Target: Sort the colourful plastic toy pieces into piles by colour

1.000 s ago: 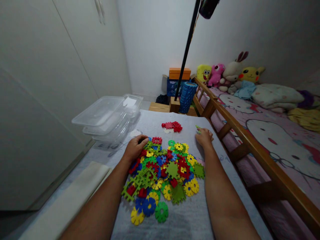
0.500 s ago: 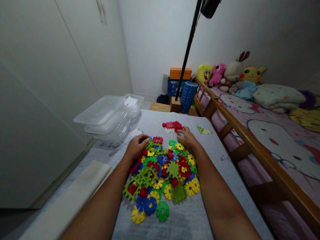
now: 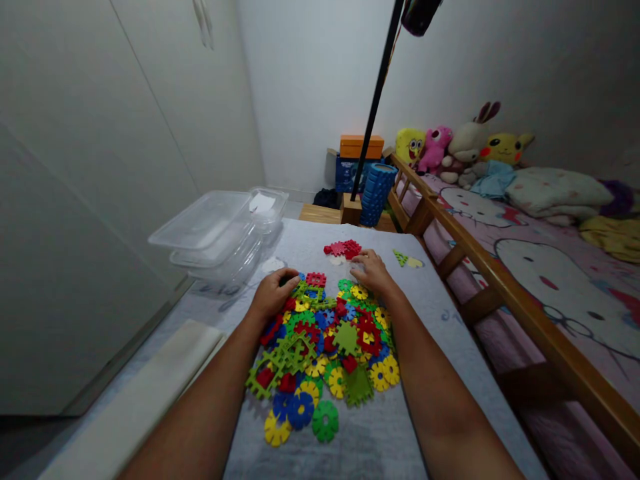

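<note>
A heap of plastic building pieces [image 3: 346, 339] in red, yellow, green and blue lies on the cloth-covered table, between my forearms. My left hand [image 3: 275, 292] rests at the heap's far left edge, thumb and curved fingers apart, holding nothing I can see. Close by it is a red square frame piece [image 3: 316, 280]. My right hand [image 3: 373, 272] is beyond the heap's far right edge, empty, its fingers loosely spread. Just past its fingertips sits a small cluster of red pieces [image 3: 344, 249]. A light-green triangular piece [image 3: 401, 258] lies apart to the right.
Stacked clear plastic boxes [image 3: 210, 223] stand on the table's left side, with a smaller clear box [image 3: 267, 208] behind. A folded whitish pad [image 3: 145, 393] lies along the left. The wooden bed rail [image 3: 480, 260] borders the right. A black pole [image 3: 376, 100] rises behind the table.
A red piece at my right fingertips now lies with the red cluster, let go. My right hand has drawn back slightly. My left hand has stayed in place.
</note>
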{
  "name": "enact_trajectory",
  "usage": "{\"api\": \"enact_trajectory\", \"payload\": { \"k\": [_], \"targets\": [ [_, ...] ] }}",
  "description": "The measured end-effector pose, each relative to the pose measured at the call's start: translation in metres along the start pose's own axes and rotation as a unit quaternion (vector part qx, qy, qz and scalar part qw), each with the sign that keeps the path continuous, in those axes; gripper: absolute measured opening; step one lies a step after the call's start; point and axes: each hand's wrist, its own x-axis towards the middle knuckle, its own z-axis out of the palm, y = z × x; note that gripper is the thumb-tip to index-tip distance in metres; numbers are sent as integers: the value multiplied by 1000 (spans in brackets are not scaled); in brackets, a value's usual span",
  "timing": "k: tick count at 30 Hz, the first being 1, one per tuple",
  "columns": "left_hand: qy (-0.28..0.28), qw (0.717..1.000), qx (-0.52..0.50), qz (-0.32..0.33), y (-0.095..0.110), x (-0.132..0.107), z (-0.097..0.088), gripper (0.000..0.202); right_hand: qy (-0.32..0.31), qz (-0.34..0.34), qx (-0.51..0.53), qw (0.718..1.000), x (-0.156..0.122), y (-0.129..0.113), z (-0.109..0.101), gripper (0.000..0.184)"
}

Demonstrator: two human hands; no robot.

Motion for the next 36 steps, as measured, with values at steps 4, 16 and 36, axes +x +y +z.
{"api": "enact_trajectory", "payload": {
  "k": [4, 16, 36],
  "targets": [
    [3, 1000, 0, 4, 4, -1, -1, 41, -75, -75, 38, 994, -1, -16, -6, 24],
    [17, 997, -68, -24, 0, 0, -1, 55, -134, -167, 13, 977, -11, -63, 23, 27],
    [6, 999, -39, -18, 1, -1, -1, 53, 83, -22, 84, 993, 8, -10, -8, 15]
  ]
}}
